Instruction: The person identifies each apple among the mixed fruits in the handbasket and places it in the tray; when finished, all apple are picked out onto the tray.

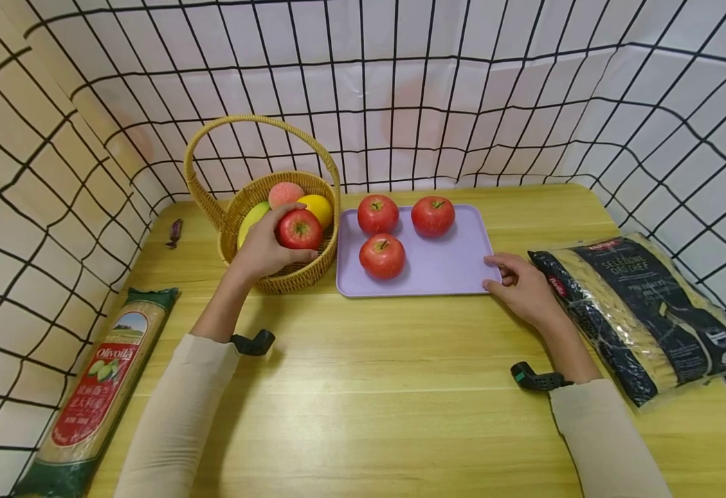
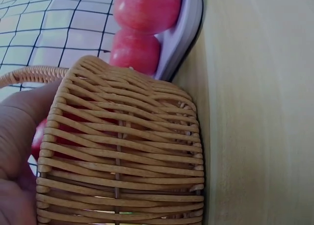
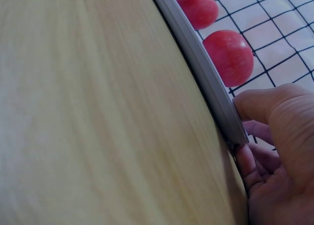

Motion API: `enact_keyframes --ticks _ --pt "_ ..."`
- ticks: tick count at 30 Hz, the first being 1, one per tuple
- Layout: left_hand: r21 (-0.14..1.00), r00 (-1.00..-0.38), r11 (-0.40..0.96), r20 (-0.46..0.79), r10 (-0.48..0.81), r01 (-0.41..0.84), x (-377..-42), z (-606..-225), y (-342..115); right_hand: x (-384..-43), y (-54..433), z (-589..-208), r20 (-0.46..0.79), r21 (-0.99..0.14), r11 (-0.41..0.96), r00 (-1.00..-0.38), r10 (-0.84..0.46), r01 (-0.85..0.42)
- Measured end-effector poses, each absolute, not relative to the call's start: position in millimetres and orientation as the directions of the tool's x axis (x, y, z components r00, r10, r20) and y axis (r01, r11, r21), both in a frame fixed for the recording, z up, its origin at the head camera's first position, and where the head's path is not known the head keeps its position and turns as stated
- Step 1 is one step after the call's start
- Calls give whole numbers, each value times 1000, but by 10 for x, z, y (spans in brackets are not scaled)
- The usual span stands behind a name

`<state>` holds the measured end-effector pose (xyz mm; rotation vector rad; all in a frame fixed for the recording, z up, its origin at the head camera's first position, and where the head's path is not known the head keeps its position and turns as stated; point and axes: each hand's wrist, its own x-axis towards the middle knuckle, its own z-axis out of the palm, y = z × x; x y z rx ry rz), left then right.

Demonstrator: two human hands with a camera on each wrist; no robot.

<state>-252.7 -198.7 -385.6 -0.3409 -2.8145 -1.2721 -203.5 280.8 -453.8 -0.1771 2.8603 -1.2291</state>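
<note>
My left hand (image 1: 264, 247) reaches into a wicker basket (image 1: 297, 278) and grips a red apple (image 1: 301, 229), fingers over its top and thumb near the basket rim. Around that apple lie a peach (image 1: 285, 194), a yellow lemon-like fruit (image 1: 317, 209) and a yellow-green fruit (image 1: 252, 220). To the basket's right is a lilac tray (image 1: 443, 270) with three red apples: one at back left (image 1: 378, 214), one at back right (image 1: 433, 216) and one in front (image 1: 383, 256). My right hand (image 1: 524, 287) pinches the tray's right edge, thumb above and fingers beneath in the right wrist view.
A bag of pasta (image 1: 643, 311) lies at the right, beside my right forearm. At the left is a long spaghetti pack (image 1: 104, 387), with a small wrapped candy (image 1: 175, 233) behind it. A black wire grid (image 1: 363, 90) with white sheeting encloses the wooden table (image 1: 375, 401).
</note>
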Motion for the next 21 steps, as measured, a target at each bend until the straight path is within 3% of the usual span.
enact_keyframes --ticks 5,12,21 --pt "742 -984 647 151 90 173 -2465 -3819 -1972 -2043 2806 -4533 35 -724 681 -992 -122 -109" --pt "745 -971 633 236 44 209 -2352 -3703 -1842 -2044 2804 -4528 29 -712 694 -992 -122 -106" --pt "733 -934 592 341 105 335 -2231 -3575 -1441 -2055 2814 -4561 23 -701 706 -993 -120 -102"
